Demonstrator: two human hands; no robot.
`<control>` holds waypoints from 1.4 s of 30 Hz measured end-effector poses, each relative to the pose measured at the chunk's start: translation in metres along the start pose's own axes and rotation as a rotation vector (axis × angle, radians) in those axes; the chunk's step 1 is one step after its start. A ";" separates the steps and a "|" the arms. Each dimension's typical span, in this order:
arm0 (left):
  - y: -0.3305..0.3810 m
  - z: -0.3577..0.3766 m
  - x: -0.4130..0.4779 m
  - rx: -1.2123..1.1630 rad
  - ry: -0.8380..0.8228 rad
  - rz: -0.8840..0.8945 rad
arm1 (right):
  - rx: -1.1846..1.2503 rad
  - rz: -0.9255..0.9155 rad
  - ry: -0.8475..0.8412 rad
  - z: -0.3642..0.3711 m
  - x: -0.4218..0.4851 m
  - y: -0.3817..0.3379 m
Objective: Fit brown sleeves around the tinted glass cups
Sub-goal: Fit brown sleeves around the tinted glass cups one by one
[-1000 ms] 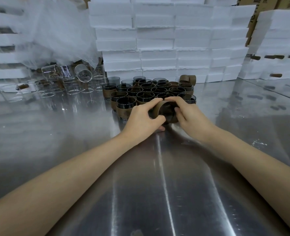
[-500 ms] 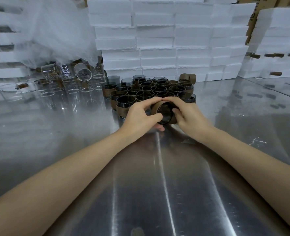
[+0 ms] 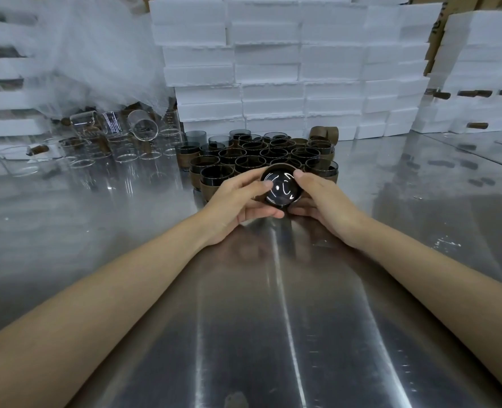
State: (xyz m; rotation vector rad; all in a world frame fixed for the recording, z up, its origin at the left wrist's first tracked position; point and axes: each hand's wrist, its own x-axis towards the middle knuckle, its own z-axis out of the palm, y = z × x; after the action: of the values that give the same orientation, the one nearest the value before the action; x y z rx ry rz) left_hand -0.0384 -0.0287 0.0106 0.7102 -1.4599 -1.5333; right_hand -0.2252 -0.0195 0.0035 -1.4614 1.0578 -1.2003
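Currently both hands meet at the middle of the steel table (image 3: 273, 319), just short of the cup stock.

Task item: one tinted cup (image 3: 280, 188) is held between the two hands, tipped so that a round end faces the camera. I cannot tell whether that end is the mouth or the base. A brown sleeve (image 3: 276, 166) wraps its wall and shows as a band along the far edge.

Left hand (image 3: 238, 198): at 9 o'clock of the cup, fingers curled round it, thumb tip lying on the dark glass face, lower fingers tucked beneath.

Right hand (image 3: 323, 198): at 3 o'clock of the cup, fingers curled round the sleeve, thumb on the rim at about 1 o'clock.

Surroundings, taken from the held cup:
- 12 o'clock, just beyond: a packed cluster of sleeved cups (image 3: 258, 156), upright and touching one another.
- 1 o'clock, behind the cluster: loose sleeves (image 3: 324, 134) lying on their sides.
- 11 o'clock: a bare tinted cup (image 3: 195, 136) at the cluster's far left corner.
- 10 o'clock, well apart: clear glasses (image 3: 120, 148), most upright, a few tipped over, under crumpled plastic film (image 3: 96, 54).
- 12 o'clock, far back: stacked white foam boxes (image 3: 273, 69).
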 end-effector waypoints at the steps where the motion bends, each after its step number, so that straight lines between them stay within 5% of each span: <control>1: 0.001 0.000 0.000 -0.021 -0.007 -0.008 | 0.047 -0.003 -0.007 0.000 -0.001 -0.002; 21: 0.003 -0.003 0.005 -0.059 -0.039 -0.121 | 0.314 0.102 -0.324 -0.010 0.000 -0.007; 37: -0.001 0.001 0.004 -0.193 -0.012 -0.012 | 0.418 -0.006 -0.272 -0.007 0.000 -0.007; 42: -0.006 0.004 0.001 0.163 0.059 0.172 | 0.190 -0.209 -0.102 -0.008 -0.001 -0.002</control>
State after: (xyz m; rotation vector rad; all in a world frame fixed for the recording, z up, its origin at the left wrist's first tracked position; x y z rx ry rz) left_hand -0.0435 -0.0285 0.0050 0.6991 -1.5716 -1.2641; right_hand -0.2329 -0.0188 0.0053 -1.4933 0.7147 -1.3195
